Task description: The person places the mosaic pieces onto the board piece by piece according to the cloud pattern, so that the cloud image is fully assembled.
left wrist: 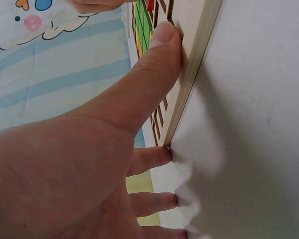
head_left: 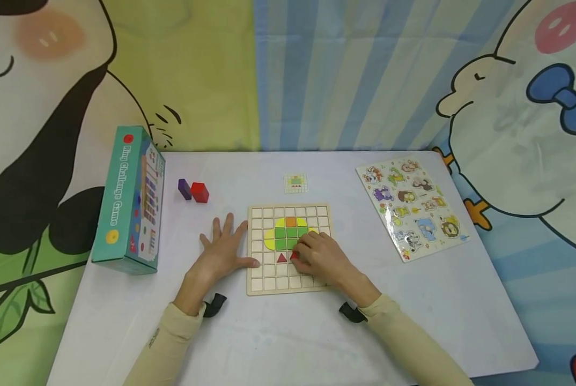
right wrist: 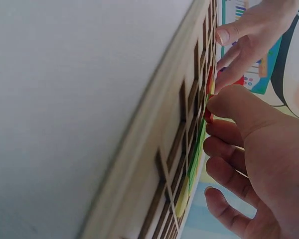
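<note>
A wooden grid board (head_left: 288, 287) lies in the middle of the white table. Green squares (head_left: 286, 238), yellow pieces and an orange square (head_left: 290, 221) fill its centre, with a red triangle (head_left: 281, 258) one row lower. My left hand (head_left: 222, 251) lies flat on the table beside the board, thumb against its left edge (left wrist: 197, 55). My right hand (head_left: 317, 258) rests on the board with curled fingers, thumb and forefinger pinching a small red piece (head_left: 294, 255). In the right wrist view that red piece (right wrist: 208, 117) sits in a grid cell between the thumb and fingertips (right wrist: 224, 132).
A teal game box (head_left: 131, 201) stands at the left. Behind the left hand sit a purple block (head_left: 184, 188) and a red block (head_left: 199, 192). A small pattern card (head_left: 295, 183) lies behind the board, an animal puzzle (head_left: 412, 208) at the right.
</note>
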`<state>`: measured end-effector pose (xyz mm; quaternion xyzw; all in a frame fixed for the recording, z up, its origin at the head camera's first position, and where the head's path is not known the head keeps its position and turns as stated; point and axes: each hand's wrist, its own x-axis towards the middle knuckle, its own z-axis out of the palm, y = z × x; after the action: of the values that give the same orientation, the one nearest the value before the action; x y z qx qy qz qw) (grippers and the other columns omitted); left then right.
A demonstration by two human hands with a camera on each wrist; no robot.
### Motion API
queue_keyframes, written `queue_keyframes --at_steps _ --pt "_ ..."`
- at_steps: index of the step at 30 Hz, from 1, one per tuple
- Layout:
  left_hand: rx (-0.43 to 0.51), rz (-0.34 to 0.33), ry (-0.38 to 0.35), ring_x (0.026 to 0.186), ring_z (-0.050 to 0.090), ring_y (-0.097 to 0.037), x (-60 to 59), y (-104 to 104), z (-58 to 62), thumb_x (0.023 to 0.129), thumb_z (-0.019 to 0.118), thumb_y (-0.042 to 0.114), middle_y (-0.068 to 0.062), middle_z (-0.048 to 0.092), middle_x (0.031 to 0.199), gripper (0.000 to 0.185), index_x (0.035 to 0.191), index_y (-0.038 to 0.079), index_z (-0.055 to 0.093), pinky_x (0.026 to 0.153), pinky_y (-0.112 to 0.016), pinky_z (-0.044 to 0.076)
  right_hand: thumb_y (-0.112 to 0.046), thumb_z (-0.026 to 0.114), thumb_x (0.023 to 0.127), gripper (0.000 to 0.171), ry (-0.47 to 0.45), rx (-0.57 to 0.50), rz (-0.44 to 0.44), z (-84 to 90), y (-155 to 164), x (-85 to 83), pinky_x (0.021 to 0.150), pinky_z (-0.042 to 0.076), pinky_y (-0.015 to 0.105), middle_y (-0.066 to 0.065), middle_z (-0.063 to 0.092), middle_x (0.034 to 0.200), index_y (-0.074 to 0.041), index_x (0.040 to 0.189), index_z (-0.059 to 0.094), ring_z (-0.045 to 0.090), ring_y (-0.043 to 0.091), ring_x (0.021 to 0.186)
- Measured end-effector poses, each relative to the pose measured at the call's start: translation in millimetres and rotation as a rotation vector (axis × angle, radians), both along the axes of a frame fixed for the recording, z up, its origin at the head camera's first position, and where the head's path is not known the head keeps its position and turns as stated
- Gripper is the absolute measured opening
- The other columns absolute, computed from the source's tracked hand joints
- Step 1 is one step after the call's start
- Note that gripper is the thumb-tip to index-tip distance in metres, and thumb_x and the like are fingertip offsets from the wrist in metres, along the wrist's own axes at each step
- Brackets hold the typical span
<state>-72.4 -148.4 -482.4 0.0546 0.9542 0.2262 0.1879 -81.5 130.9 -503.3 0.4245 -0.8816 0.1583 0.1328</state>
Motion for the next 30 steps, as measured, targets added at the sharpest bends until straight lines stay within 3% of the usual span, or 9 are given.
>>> queue_keyframes --at_steps 18,30 --pt "-0.003 -0.012 0.008 0.150 -0.004 -0.062 0.0 1 0.6 0.072 0.089 0.048 -0.030 0.004 0.167 0.114 0.160 0.009 0.028 0.104 -0.088 0.004 -0.027 0.078 0.088 0.015 -0.061 0.032 -0.034 0.9 4 3.6 0.076 0.052 0.033 -0.004 0.071 0.096 -0.015 0.098 0.078 0.065 0.017 0.092" --pt "-0.012 -0.018 0.013 0.149 -0.004 -0.062 -0.2 0 -0.8 0.072 0.088 0.050 -0.030 0.003 0.167 0.115 0.161 0.009 0.028 0.103 -0.089 0.005 -0.027 0.081 0.086 0.020 -0.089 0.029 -0.120 8.3 39 4.4 0.076 0.050 0.032 -0.002 0.071 0.099 -0.013 0.101 0.078 0.062 0.017 0.090"
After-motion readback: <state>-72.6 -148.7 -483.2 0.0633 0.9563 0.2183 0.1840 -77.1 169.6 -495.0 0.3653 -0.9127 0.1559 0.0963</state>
